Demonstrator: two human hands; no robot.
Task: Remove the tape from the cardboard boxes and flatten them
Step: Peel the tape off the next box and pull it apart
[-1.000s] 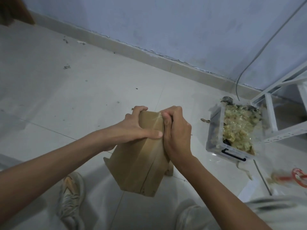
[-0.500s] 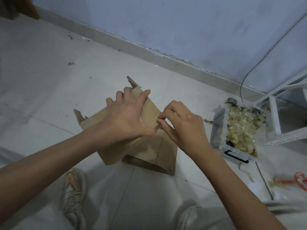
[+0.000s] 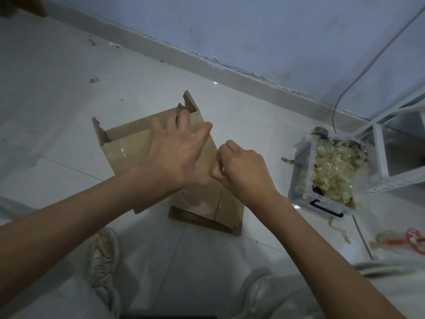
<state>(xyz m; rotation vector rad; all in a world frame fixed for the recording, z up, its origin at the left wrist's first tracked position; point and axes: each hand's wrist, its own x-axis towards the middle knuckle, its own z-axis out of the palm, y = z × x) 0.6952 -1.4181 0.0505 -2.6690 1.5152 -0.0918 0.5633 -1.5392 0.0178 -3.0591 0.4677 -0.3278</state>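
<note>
A brown cardboard box (image 3: 128, 143) lies on the white tiled floor, its flaps open toward the wall, with clear tape shining along its top face. My left hand (image 3: 177, 153) presses flat on the box with fingers spread. My right hand (image 3: 239, 169) sits at the box's right edge with fingers curled, pinching at the tape there; the tape end itself is too thin to make out.
A clear plastic bin (image 3: 326, 178) full of crumpled tape stands to the right. Behind it is a white metal rack (image 3: 386, 143) and a cable on the wall. A tape roll (image 3: 414, 240) lies at far right. My shoe (image 3: 103, 261) is at bottom left.
The box went from upright in both hands to lying on the floor. My left hand spread flat on it, and my right hand curled tighter at the right edge.
</note>
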